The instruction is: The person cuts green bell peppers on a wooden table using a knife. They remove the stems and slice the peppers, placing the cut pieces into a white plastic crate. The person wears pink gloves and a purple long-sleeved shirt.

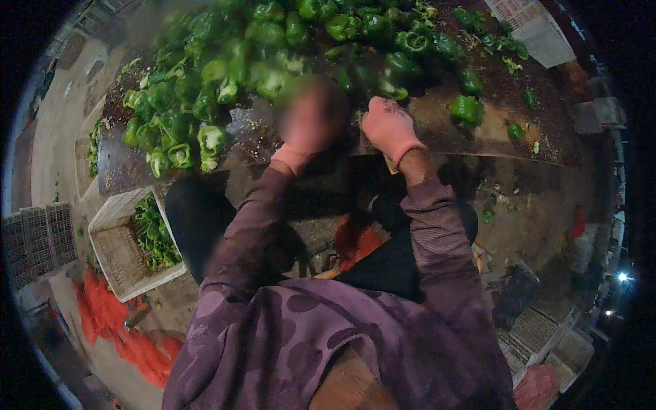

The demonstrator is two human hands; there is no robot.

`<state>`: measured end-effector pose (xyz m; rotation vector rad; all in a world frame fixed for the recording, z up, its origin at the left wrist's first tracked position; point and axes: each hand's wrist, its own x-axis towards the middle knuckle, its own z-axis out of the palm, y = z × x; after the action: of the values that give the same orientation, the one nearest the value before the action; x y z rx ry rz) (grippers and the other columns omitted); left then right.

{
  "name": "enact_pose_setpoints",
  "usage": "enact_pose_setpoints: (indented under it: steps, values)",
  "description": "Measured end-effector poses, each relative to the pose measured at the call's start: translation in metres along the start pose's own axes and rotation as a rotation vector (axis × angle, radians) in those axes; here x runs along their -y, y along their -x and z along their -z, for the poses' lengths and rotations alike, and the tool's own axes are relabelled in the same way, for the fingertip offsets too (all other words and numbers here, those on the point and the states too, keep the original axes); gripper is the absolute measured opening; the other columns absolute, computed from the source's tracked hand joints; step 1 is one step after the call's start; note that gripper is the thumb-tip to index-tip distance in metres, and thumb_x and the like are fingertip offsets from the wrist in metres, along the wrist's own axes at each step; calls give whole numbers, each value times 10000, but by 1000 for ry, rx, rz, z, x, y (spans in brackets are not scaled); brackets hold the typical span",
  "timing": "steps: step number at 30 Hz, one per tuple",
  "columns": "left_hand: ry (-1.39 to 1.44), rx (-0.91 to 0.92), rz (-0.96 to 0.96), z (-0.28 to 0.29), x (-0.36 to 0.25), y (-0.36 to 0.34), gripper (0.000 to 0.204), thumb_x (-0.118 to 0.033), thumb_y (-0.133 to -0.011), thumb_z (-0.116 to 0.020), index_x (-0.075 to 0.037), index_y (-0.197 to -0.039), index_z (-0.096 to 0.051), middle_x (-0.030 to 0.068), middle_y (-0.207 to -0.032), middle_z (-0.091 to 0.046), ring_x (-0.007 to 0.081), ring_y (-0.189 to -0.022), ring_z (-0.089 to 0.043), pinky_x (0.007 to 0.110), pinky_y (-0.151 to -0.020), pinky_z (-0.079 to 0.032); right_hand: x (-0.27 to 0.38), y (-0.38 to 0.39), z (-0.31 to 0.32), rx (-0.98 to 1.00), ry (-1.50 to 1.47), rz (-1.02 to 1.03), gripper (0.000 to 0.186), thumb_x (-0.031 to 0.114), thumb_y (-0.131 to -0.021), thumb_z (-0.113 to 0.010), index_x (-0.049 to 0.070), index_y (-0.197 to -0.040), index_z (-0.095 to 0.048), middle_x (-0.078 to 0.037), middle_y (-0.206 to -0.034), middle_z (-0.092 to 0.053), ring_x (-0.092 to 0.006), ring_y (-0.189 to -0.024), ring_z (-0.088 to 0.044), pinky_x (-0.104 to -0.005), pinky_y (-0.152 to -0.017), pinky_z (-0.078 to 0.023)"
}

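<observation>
Clock: read about the middle of my view, 12 at the far side.
Left hand: my pink-gloved left hand (pixel 305 134) at 11 o'clock, by the near edge of the worktable (pixel 502 140); a round blur covers its fingers, so I cannot tell whether they are spread, together or pinching.
Right hand: my pink-gloved right hand (pixel 391 126) at 1 o'clock, fingers curled under, knuckles up; I cannot tell whether they pinch anything. A tan sliver (pixel 391 165) shows just below the cuff, kind unclear.
Green bell peppers: big heap (pixel 184 89) on the worktable, 10 to 1 o'clock, whole ones mixed with cut ones; a cut pepper (pixel 393 90) just beyond my right knuckles.
Stray pepper: one whole green bell pepper (pixel 467 111) at 2 o'clock, apart from the heap.
Crate: white plastic crate (pixel 113 263) between 8 and 9 o'clock, green pepper scraps (pixel 156 236) inside.
Ground: orange-red mesh sacking (pixel 102 307) at 8 o'clock, crumpled, near the crate.
Sleeves: purple, dark-patterned, cuffs above both gloves.
</observation>
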<state>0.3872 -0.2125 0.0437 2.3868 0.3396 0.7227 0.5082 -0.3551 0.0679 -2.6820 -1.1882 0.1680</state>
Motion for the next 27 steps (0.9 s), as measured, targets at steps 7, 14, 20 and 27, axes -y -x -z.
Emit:
enact_pose_setpoints:
  steps: [7,14,20,27]
  values:
    - [-101,-223,20,-5,42,-10,553,-211,-768,-687,-53,-1256,-481,200,-1174,-530,386,-1055,-520,440,-920,-430,59,-20,-31,-125,-51,57,238,246,-830,-539,19,-885,-583,-221,-925,-639,-384,-903,-625,-467,-779,-504]
    - [-299,-182,-43,5,10,-41,614,-244,-755,-708,-85,-1302,-478,187,-1262,-515,378,-1144,-493,448,-958,-412,-22,28,-1,-295,-134,-121,353,302,-863,-600,40,-1097,-565,-211,-906,-632,-387,-878,-613,-473,-747,-505]
    - [-246,-15,-138,-101,-54,-117,637,-442,-766,-694,-91,-1255,-486,175,-1230,-515,365,-1134,-505,527,-972,-370,-64,51,71,-394,-212,-307,315,220,-865,-592,5,-1093,-570,-226,-1074,-592,-423,-973,-559,-473,-819,-459]
    - [-322,83,-43,-114,-47,-122,595,-404,-748,-712,-78,-1193,-490,183,-1121,-539,380,-967,-589,505,-825,-455,-71,54,61,-407,-283,-334,291,190,-861,-590,-11,-1071,-573,-231,-1031,-605,-426,-956,-559,-471,-824,-453]
